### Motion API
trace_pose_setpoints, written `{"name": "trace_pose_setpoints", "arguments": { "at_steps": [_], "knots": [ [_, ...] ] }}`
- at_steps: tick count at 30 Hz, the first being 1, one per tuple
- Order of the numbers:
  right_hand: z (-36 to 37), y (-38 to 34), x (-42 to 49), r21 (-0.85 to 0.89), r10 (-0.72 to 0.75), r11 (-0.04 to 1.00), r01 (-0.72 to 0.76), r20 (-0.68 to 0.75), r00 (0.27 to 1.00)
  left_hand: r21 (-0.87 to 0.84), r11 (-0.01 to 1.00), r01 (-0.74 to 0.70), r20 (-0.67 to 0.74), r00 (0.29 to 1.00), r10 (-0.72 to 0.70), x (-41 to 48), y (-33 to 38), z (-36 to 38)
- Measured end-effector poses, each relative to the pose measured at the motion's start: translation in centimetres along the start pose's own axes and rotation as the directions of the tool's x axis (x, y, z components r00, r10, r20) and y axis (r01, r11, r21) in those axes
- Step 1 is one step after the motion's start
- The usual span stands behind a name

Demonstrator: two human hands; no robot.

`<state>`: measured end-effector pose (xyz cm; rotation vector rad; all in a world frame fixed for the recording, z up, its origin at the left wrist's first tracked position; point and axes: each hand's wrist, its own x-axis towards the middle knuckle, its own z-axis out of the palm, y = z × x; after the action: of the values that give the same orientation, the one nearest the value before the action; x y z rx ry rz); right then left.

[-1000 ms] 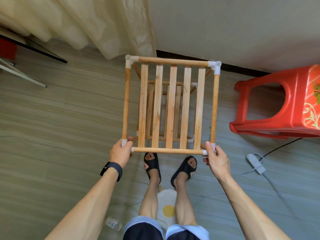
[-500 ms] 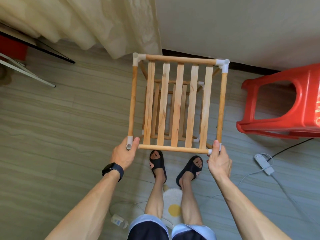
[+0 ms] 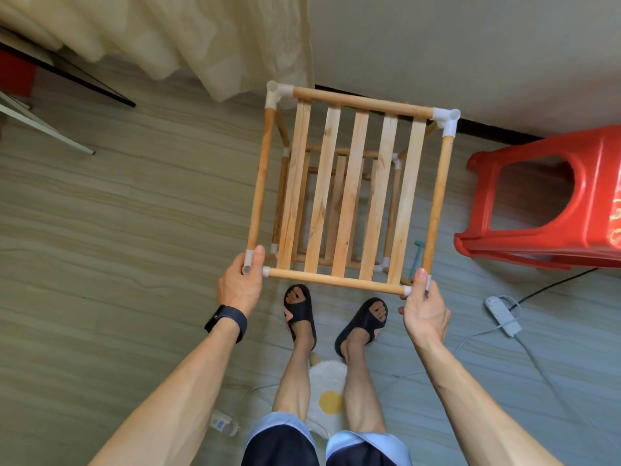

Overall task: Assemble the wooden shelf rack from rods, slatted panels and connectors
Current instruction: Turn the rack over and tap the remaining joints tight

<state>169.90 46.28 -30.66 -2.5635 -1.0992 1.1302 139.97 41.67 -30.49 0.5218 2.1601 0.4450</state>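
One red stool [image 3: 594, 196] right of rack [image 3: 354, 196]; curtain [image 3: 201, 38] behind.

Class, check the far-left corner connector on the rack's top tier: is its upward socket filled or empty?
Empty. The far-left corner connector shows an open round mouth facing up, with no rod in it.

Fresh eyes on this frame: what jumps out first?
The wooden shelf rack dominates mid-frame. It is seen from above, its slatted top framed by rods and white corner connectors. The left hand and right hand each hold one of its near corners. A bright red plastic stool sits on the floor at the right edge, and a pale curtain hangs at the upper left.
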Motion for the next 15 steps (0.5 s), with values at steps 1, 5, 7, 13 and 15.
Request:
{"name": "trace_pose_setpoints", "arguments": {
  "at_steps": [1,5,7,13,15],
  "knots": [
    [0.1,-0.2,-0.1,0.014,0.011,1.0,-0.01,-0.008,1.0,-0.124,0.992,0.023,0.001,1.0,-0.023,-0.5,0.1,0.2],
    [0.6,-0.5,-0.6,0.062,0.06,0.996,-0.057,-0.049,0.997,-0.372,0.928,0.037,0.02,0.999,-0.031,-2.4,-1.0,0.7],
    [0.5,-0.5,-0.6,0.06,0.063,0.996,-0.06,-0.047,0.997,-0.378,0.925,0.026,0.005,1.0,-0.025,-2.8,-1.9,0.6],
    [-0.2,-1.5,-0.8,0.058,0.052,0.997,-0.053,0.009,0.999,-0.085,0.996,-0.025,-0.012,1.0,0.024,-1.7,-1.1,-0.4],
    [0.0,-1.5,-0.9,0.052,0.063,0.997,-0.063,-0.012,0.998,-0.079,0.997,-0.018,-0.005,1.0,0.018,-1.5,-1.3,-0.4]
  ]
}}
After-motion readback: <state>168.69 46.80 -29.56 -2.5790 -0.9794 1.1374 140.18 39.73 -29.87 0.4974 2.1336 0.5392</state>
